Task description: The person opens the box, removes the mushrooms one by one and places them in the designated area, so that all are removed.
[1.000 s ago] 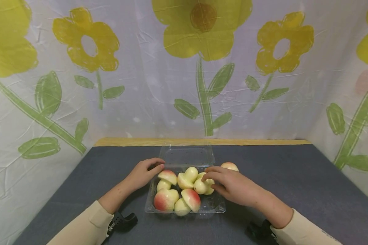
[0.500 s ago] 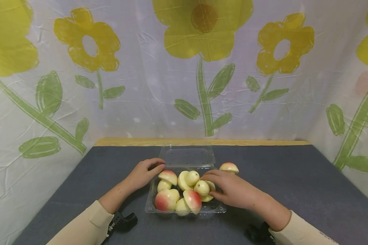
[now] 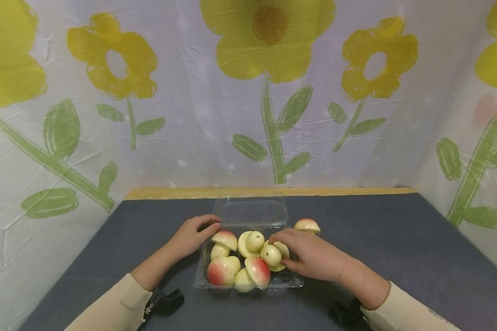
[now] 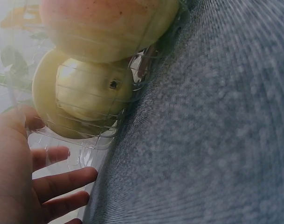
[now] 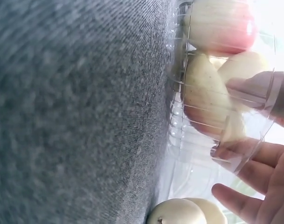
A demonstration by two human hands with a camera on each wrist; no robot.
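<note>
A clear plastic clamshell container (image 3: 291, 281) stands before me, its lid (image 3: 250, 210) folded back. Inside it lie several toy mushrooms with cream stems and red-tinged caps. My right hand (image 3: 316, 255) reaches over the right wall and grips a mushroom (image 3: 272, 255) between thumb and fingers, stem facing up towards me. In the right wrist view, that mushroom (image 5: 204, 88) shows through the clear wall. My left hand (image 3: 192, 236) rests at the container's back left corner with loose, fairly straight fingers, close to another mushroom (image 3: 225, 240).
Another mushroom (image 3: 307, 225) lies outside the container, behind my right hand and partly hidden by it. A dark grey cloth (image 3: 157, 220) covers the table, with a wooden strip (image 3: 182, 193) along the back edge. A flower-patterned curtain (image 3: 190, 151) surrounds the table.
My right hand has settled lower around the right mushroom, which has turned and shifted slightly towards me. The mushroom at the back middle has also turned, stem now upward. The left hand stays put.
</note>
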